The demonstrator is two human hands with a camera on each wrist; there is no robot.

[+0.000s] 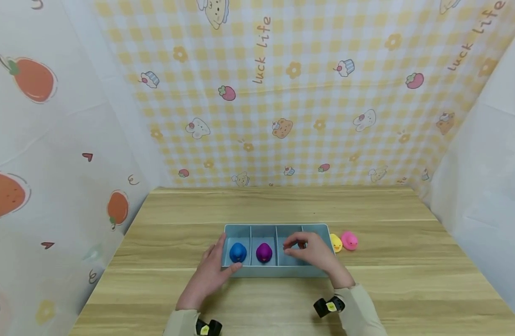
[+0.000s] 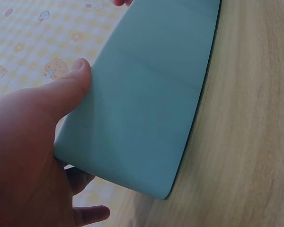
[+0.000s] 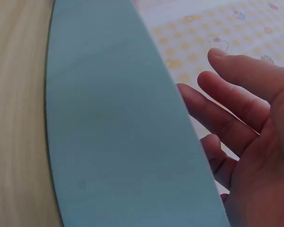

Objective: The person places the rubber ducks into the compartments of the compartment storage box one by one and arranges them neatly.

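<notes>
A grey-blue box (image 1: 278, 271) with divided compartments stands on the table. A blue toy duck (image 1: 238, 252) sits in its leftmost compartment, and a purple toy duck (image 1: 264, 252) in the one beside it. My left hand (image 1: 211, 274) holds the box's left end, thumb on the front rim and fingers along the left side. Over the two right compartments hovers my right hand (image 1: 312, 251), fingers loosely bent, thumb apart from them and nothing between; it hides part of those compartments. In the right wrist view the box's front wall (image 3: 118, 113) covers some fingertips.
Just right of the box, a yellow toy duck (image 1: 335, 242) and a pink toy duck (image 1: 349, 241) lie side by side on the wooden table (image 1: 408, 280). A checked cloth (image 1: 299, 102) hangs behind the table's back edge, with white cloth on both sides.
</notes>
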